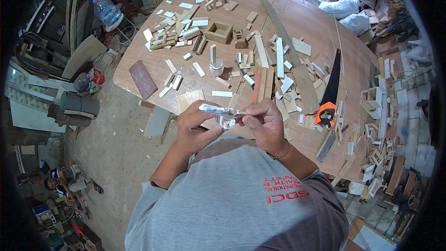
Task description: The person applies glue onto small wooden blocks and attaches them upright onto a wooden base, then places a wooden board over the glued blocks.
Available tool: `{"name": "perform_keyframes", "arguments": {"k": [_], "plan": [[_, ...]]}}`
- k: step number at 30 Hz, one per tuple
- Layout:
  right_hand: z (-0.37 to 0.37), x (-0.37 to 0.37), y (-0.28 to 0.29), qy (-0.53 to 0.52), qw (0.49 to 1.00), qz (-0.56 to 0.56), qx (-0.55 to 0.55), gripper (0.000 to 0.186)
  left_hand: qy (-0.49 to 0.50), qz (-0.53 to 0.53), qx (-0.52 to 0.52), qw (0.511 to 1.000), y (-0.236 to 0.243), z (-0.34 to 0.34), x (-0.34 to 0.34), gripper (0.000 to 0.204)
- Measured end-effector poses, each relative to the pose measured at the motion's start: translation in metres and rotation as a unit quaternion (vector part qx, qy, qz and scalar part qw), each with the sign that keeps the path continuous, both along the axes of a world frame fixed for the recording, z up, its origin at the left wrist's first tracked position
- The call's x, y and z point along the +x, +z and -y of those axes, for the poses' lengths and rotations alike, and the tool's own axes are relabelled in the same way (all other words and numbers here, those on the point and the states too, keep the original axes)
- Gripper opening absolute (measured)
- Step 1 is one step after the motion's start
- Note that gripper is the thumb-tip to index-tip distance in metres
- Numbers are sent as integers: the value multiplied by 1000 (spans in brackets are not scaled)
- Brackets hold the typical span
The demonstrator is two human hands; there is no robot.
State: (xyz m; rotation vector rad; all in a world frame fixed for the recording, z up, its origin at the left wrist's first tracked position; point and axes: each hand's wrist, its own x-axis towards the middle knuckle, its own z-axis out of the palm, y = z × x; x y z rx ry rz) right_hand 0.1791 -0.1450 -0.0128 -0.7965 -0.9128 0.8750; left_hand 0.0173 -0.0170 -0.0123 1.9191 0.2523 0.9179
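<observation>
In front of my chest, at the table's near edge, both hands are on a small white piece (226, 117) with a long flat top and a lump hanging beneath it. My left hand (195, 123) is closed around its left side, fingertips behind it and thumb below. My right hand (264, 123) pinches its thin, brownish right end between thumb and fingers. Whether that end is a separate stick I cannot tell. Just beyond the hands lie a pale square board (189, 100) and a short white strip (222, 94). Farther off stands a white cup (216, 68) with a wooden stick upright in it.
Wood offcuts cover much of the brown table (167, 97), around an open wooden box (218, 32). To the right lie a handsaw (332, 88) with an orange handle and a long board (304, 88). A purplish board (142, 79) rests at the left edge. A person (62, 186) sits at lower left.
</observation>
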Motion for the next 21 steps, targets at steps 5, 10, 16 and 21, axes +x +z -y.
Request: {"name": "perform_keyframes", "arguments": {"k": [5,10,16,21], "plan": [[1,8,-2,-92,984,152,0,11,-19,9,3,1000,4,-3,5,31],[1,13,-1,-140,962,234,19,12,-25,1,-53,998,0,-3,9,30],[0,12,-3,-136,955,264,-1,11,5,-61,-60,996,1,-3,9,31],[5,9,-3,-26,997,72,-24,9,2,-56,-57,997,2,-11,10,33]]}}
